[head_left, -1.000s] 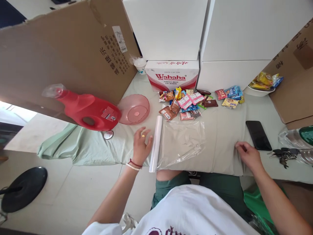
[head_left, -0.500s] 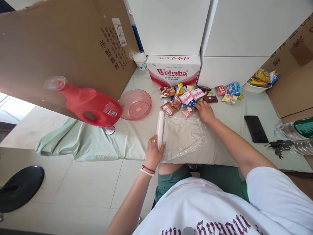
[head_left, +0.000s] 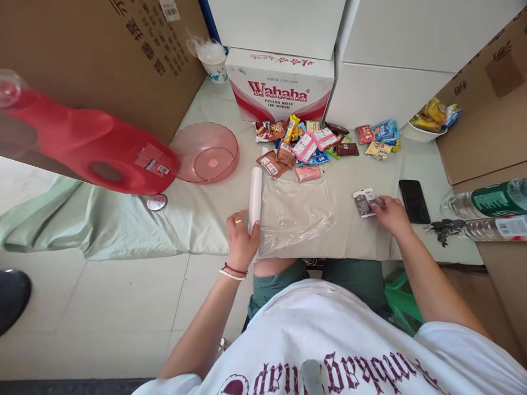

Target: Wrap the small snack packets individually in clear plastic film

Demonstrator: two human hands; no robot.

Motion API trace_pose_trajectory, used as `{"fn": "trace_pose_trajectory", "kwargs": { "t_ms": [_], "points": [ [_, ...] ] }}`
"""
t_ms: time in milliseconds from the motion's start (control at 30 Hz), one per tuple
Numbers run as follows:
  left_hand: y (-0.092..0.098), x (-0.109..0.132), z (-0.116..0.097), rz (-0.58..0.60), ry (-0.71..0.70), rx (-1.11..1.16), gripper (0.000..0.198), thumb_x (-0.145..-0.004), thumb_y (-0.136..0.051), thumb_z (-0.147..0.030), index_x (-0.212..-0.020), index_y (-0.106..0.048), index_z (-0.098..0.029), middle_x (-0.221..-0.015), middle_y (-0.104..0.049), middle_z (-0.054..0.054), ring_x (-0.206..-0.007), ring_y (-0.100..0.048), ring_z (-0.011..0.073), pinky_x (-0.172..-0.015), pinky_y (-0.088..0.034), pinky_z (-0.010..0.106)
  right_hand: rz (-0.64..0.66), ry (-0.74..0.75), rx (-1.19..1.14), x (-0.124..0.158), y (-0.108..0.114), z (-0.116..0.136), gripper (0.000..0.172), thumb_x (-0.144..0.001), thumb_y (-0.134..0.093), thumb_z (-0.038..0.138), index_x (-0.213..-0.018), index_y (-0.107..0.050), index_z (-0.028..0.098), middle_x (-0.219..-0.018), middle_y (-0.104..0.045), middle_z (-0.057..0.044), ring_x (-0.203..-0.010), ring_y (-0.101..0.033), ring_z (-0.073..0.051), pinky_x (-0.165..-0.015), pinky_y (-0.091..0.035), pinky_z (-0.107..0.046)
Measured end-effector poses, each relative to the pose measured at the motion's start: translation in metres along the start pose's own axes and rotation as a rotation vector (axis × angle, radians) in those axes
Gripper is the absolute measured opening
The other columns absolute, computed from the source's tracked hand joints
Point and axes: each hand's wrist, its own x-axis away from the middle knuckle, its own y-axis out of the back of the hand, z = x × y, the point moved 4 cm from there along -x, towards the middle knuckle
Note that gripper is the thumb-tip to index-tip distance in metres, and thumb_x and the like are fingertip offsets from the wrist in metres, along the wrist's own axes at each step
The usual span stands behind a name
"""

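Note:
My left hand (head_left: 242, 240) is closed round the lower end of a white roll of plastic bags (head_left: 254, 197). From the roll a clear plastic sheet (head_left: 294, 211) stretches flat to the right over the cloth. Farther right, my right hand (head_left: 392, 215) pinches the edge of a small snack packet (head_left: 364, 202), dark with a white top, at table level. Behind the sheet lies a heap of snack packets (head_left: 307, 147) in brown, pink, blue and yellow. A pink snack packet (head_left: 308, 173) sits at the heap's front.
Left of the roll are a pink plastic bowl (head_left: 206, 170) and a big red jug (head_left: 111, 148). A Wahaba-style carton, printed Wahaha (head_left: 280, 90), stands behind the heap. At right are more packets (head_left: 381, 137), a phone (head_left: 414, 201), keys (head_left: 444, 230) and a plastic bottle (head_left: 494, 198).
My right hand has moved from the snack heap toward me and right, bringing a small dark packet with it. My left hand stays on the roll. The view has shifted.

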Motion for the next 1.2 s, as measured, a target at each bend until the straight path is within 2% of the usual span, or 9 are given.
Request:
{"fn": "trace_pose_trajectory", "kwargs": {
  "t_ms": [67,200,300,367,567,767,967,1100,1200],
  "points": [
    [0.001,0.003,0.000,0.000,0.006,-0.013,0.048,-0.095,-0.062,-0.035,-0.137,-0.054,-0.015,-0.134,-0.055,0.020,-0.130,-0.056,0.0339,-0.108,-0.052,0.054,-0.073,0.143,0.115,0.022,0.002,0.016,0.037,-0.091,-0.061,0.043,-0.112,-0.074,0.015,-0.110,-0.069,-0.018,-0.106,-0.062,-0.033,-0.095,-0.052,-0.051],
    [0.001,0.008,0.003,0.015,0.043,-0.066,0.047,-0.094,-0.062,-0.038,-0.133,-0.054,-0.013,-0.136,-0.057,0.022,-0.126,-0.059,0.0344,-0.109,-0.051,0.056,0.205,0.372,0.012,0.072,-0.035,0.069,0.033,-0.103,-0.052,0.042,-0.116,-0.074,0.021,-0.107,-0.068,-0.012,-0.093,-0.064,-0.027,-0.080,-0.055,-0.041],
    [-0.002,0.010,0.005,0.011,0.056,-0.093,0.042,-0.094,-0.061,-0.039,-0.128,-0.056,-0.015,-0.133,-0.059,0.021,-0.125,-0.059,0.0344,-0.111,-0.050,0.056,0.238,0.475,-0.016,0.098,-0.057,0.098,0.039,-0.099,-0.065,0.043,-0.134,-0.068,0.025,-0.123,-0.064,-0.013,-0.101,-0.063,-0.028,-0.075,-0.057,-0.040],
    [-0.003,0.010,0.005,0.010,0.051,-0.103,0.038,-0.095,-0.059,-0.039,-0.126,-0.056,-0.016,-0.129,-0.060,0.020,-0.125,-0.058,0.0345,-0.111,-0.049,0.056,0.228,0.579,-0.013,0.106,-0.062,0.108,0.032,-0.099,-0.065,0.035,-0.129,-0.072,0.027,-0.127,-0.062,-0.013,-0.105,-0.060,-0.028,-0.079,-0.057,-0.041],
    [-0.006,0.009,0.004,0.002,0.042,-0.146,0.032,-0.096,-0.054,-0.038,-0.120,-0.059,-0.016,-0.117,-0.060,0.018,-0.120,-0.058,0.0357,-0.110,-0.047,0.058,0.171,0.713,-0.014,0.109,-0.048,0.105,0.023,-0.104,-0.057,0.025,-0.102,-0.079,0.027,-0.112,-0.068,-0.010,-0.093,-0.054,-0.025,-0.078,-0.052,-0.039],
    [-0.008,0.008,0.003,-0.003,0.041,-0.127,0.029,-0.096,-0.054,-0.036,-0.119,-0.058,-0.018,-0.113,-0.060,0.016,-0.114,-0.059,0.0340,-0.107,-0.048,0.057,0.177,0.714,-0.029,0.123,-0.038,0.097,0.024,-0.104,-0.055,0.021,-0.111,-0.078,0.027,-0.109,-0.068,-0.010,-0.091,-0.053,-0.025,-0.078,-0.051,-0.039],
    [-0.008,0.006,0.003,0.003,0.049,-0.127,0.030,-0.095,-0.055,-0.036,-0.119,-0.058,-0.018,-0.112,-0.060,0.015,-0.115,-0.059,0.0341,-0.107,-0.048,0.057,0.216,0.755,0.145,0.115,-0.061,0.115,0.035,-0.103,-0.062,0.030,-0.137,-0.069,0.025,-0.141,-0.062,-0.015,-0.112,-0.052,-0.031,-0.096,-0.045,-0.048],
    [-0.007,0.007,0.003,0.013,0.035,-0.113,0.031,-0.096,-0.054,-0.037,-0.120,-0.059,-0.018,-0.111,-0.060,0.015,-0.114,-0.059,0.0342,-0.106,-0.048,0.057,0.225,0.813,0.151,0.106,-0.067,0.119,0.021,-0.104,-0.059,0.022,-0.107,-0.079,0.030,-0.121,-0.073,-0.007,-0.106,-0.053,-0.027,-0.089,-0.040,-0.044],
    [-0.007,0.008,0.003,0.009,0.038,-0.112,0.032,-0.097,-0.054,-0.038,-0.121,-0.059,-0.017,-0.112,-0.059,0.015,-0.114,-0.059,0.0342,-0.106,-0.048,0.056,0.179,0.841,0.128,0.110,-0.058,0.116,0.024,-0.105,-0.057,0.020,-0.107,-0.079,0.031,-0.106,-0.076,-0.005,-0.097,-0.054,-0.025,-0.084,-0.039,-0.043]
  ]
}}
